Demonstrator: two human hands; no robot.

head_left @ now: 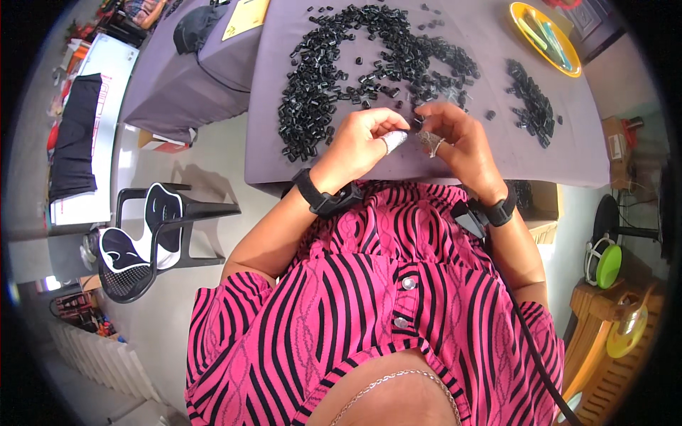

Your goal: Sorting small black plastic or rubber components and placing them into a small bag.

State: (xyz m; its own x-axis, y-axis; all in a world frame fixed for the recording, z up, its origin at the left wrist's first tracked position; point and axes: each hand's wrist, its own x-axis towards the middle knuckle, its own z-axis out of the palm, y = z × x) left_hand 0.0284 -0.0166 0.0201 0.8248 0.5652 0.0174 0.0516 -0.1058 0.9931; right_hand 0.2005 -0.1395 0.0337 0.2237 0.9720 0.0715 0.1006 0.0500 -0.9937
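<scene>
My left hand is closed in a pinch over the table's near edge, with a white wrap on its thumb; whatever its fingertips hold is too small to make out. Close beside it, my right hand curls its fingers around a small black plastic piece, and its thumb wears a greyish wrap. The fingertips of both hands nearly meet. Just beyond them spreads a large heap of similar small black pieces in a curved band. A smaller pile of black pieces lies to the right.
A grey-purple cloth covers the table. An orange oval tray with slim tools stands at the far right. At left are a second covered table with a black cap, and a black-and-white chair. A cardboard box sits beneath the table.
</scene>
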